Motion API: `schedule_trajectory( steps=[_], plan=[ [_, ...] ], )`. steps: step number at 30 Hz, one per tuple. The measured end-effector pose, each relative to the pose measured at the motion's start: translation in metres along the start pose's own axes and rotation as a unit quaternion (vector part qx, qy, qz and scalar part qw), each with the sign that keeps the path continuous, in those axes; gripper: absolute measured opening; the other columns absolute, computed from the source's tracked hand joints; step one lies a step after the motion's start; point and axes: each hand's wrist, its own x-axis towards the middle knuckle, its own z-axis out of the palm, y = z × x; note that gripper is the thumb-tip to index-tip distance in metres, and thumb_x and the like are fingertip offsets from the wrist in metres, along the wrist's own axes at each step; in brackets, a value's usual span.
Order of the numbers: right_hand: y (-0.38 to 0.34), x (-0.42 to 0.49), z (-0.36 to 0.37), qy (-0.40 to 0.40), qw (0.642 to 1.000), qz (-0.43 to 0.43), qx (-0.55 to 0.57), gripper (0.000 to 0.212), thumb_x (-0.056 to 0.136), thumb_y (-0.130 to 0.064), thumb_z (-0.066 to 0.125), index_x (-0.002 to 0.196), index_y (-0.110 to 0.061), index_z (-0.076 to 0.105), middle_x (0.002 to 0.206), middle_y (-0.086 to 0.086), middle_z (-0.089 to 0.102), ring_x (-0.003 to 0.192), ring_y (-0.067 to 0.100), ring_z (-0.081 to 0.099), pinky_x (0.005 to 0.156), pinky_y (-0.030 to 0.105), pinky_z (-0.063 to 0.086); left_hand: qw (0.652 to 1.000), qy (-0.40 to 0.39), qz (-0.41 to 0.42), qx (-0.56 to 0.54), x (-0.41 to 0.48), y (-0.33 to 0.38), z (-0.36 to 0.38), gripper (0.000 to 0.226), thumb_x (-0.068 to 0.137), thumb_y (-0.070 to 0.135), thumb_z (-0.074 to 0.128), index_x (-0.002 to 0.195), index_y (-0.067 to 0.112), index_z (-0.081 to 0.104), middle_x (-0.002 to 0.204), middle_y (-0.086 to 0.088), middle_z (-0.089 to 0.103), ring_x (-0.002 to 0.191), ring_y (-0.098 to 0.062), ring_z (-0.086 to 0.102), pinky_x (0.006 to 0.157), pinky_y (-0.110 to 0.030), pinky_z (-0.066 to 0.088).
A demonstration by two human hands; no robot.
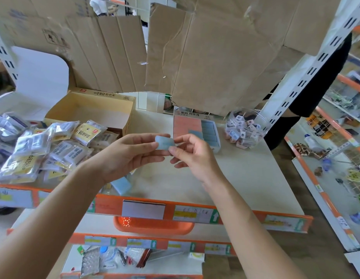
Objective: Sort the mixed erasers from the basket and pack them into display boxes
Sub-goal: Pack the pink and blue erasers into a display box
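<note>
A pale blue eraser [164, 142] is held above the shelf between both hands. My left hand [128, 154] pinches its left end and my right hand [192, 156] pinches its right end. Just behind stands a display box [216, 147] holding a salmon row and a column of blue erasers [209, 131]. Another blue eraser [121, 184] lies on the shelf under my left forearm. An orange basket [155, 226] sits on the shelf below, mostly hidden by the shelf edge.
A heap of bagged erasers [44, 148] covers the left of the shelf, beside an open yellow cardboard box [90, 111]. A clear jar of small erasers [244, 127] stands at the right. Cardboard sheets hang behind. A white shelf upright [307, 63] rises at the right.
</note>
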Motion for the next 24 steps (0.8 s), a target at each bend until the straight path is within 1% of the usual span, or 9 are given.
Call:
schedule_trajectory(
  steps=[3, 6, 8, 11, 13, 15, 17, 21, 24],
  plan=[
    [0.001, 0.0, 0.002, 0.018, 1.0, 0.002, 0.017, 0.017, 0.085, -0.004, 0.066, 0.089, -0.016, 0.055, 0.074, 0.004, 0.063, 0.054, 0.01, 0.061, 0.053, 0.019, 0.049, 1.0, 0.024, 0.002, -0.02, 0.001, -0.001, 0.007, 0.038, 0.077, 0.011, 0.056, 0.114, 0.004, 0.06, 0.11, -0.013, 0.068, 0.093, -0.019, 0.068, 0.075, -0.021, 0.055],
    [-0.001, 0.001, 0.001, 0.026, 0.999, 0.001, 0.027, 0.021, 0.082, -0.001, 0.067, 0.088, -0.017, 0.055, 0.076, 0.005, 0.063, 0.057, 0.009, 0.062, 0.053, 0.018, 0.049, 0.999, 0.051, 0.01, -0.01, 0.002, 0.001, 0.011, 0.039, 0.071, 0.016, 0.061, 0.109, 0.005, 0.065, 0.105, -0.013, 0.069, 0.089, -0.02, 0.068, 0.073, -0.021, 0.056],
    [-0.001, 0.0, 0.003, 0.028, 0.999, -0.007, 0.028, 0.021, 0.082, 0.001, 0.067, 0.087, -0.017, 0.057, 0.078, 0.005, 0.064, 0.061, 0.009, 0.063, 0.055, 0.018, 0.049, 0.996, 0.088, 0.018, 0.022, 0.005, -0.001, 0.012, 0.031, 0.074, 0.01, 0.06, 0.103, 0.004, 0.065, 0.097, -0.013, 0.07, 0.081, -0.02, 0.069, 0.07, -0.023, 0.057],
    [-0.001, 0.0, 0.006, 0.031, 0.999, -0.01, 0.031, 0.019, 0.083, 0.002, 0.065, 0.087, -0.016, 0.059, 0.075, 0.0, 0.063, 0.064, 0.006, 0.062, 0.057, 0.017, 0.05, 0.982, 0.132, 0.031, 0.132, 0.007, -0.003, 0.012, 0.017, 0.08, 0.001, 0.06, 0.094, 0.008, 0.064, 0.086, -0.008, 0.066, 0.075, -0.015, 0.064, 0.065, -0.019, 0.055],
    [-0.002, 0.0, 0.007, 0.029, 0.998, -0.01, 0.05, 0.02, 0.083, 0.004, 0.063, 0.087, -0.015, 0.059, 0.072, -0.001, 0.06, 0.062, 0.002, 0.06, 0.056, 0.016, 0.049, 0.963, 0.124, 0.029, 0.238, 0.005, -0.003, 0.01, 0.021, 0.083, 0.0, 0.061, 0.098, 0.014, 0.064, 0.08, -0.006, 0.062, 0.072, -0.011, 0.056, 0.06, -0.017, 0.047],
    [-0.003, 0.002, 0.008, 0.021, 0.998, -0.011, 0.058, 0.021, 0.083, 0.005, 0.061, 0.087, -0.015, 0.059, 0.071, -0.002, 0.059, 0.06, -0.001, 0.058, 0.055, 0.016, 0.049, 0.953, 0.106, 0.024, 0.282, 0.004, -0.003, 0.011, 0.024, 0.083, 0.001, 0.062, 0.102, 0.016, 0.063, 0.076, -0.006, 0.059, 0.066, -0.008, 0.053, 0.057, -0.017, 0.042],
    [-0.004, 0.004, 0.009, 0.016, 0.998, -0.012, 0.059, 0.02, 0.084, 0.004, 0.062, 0.086, -0.016, 0.059, 0.07, -0.002, 0.059, 0.061, -0.001, 0.057, 0.056, 0.016, 0.048, 0.953, 0.12, 0.03, 0.278, 0.004, -0.002, 0.013, 0.02, 0.084, 0.0, 0.061, 0.1, 0.012, 0.062, 0.078, -0.01, 0.063, 0.062, -0.008, 0.056, 0.055, -0.017, 0.044],
    [-0.002, 0.004, 0.01, -0.012, 0.998, 0.01, 0.068, 0.014, 0.086, -0.002, 0.063, 0.088, -0.015, 0.061, 0.077, 0.0, 0.06, 0.066, 0.006, 0.061, 0.063, 0.021, 0.054, 0.964, 0.173, 0.047, 0.197, 0.003, -0.001, 0.012, 0.013, 0.082, -0.003, 0.061, 0.09, 0.006, 0.055, 0.081, -0.011, 0.066, 0.062, -0.011, 0.064, 0.057, -0.018, 0.052],
    [0.0, 0.004, 0.013, -0.034, 0.997, 0.02, 0.062, 0.015, 0.086, 0.002, 0.061, 0.088, -0.013, 0.062, 0.078, 0.004, 0.064, 0.064, 0.009, 0.064, 0.065, 0.024, 0.056, 0.957, 0.176, 0.046, 0.224, -0.001, 0.0, 0.009, 0.015, 0.081, 0.0, 0.063, 0.091, 0.007, 0.055, 0.085, -0.011, 0.065, 0.067, -0.012, 0.065, 0.062, -0.021, 0.054]
  ],
)
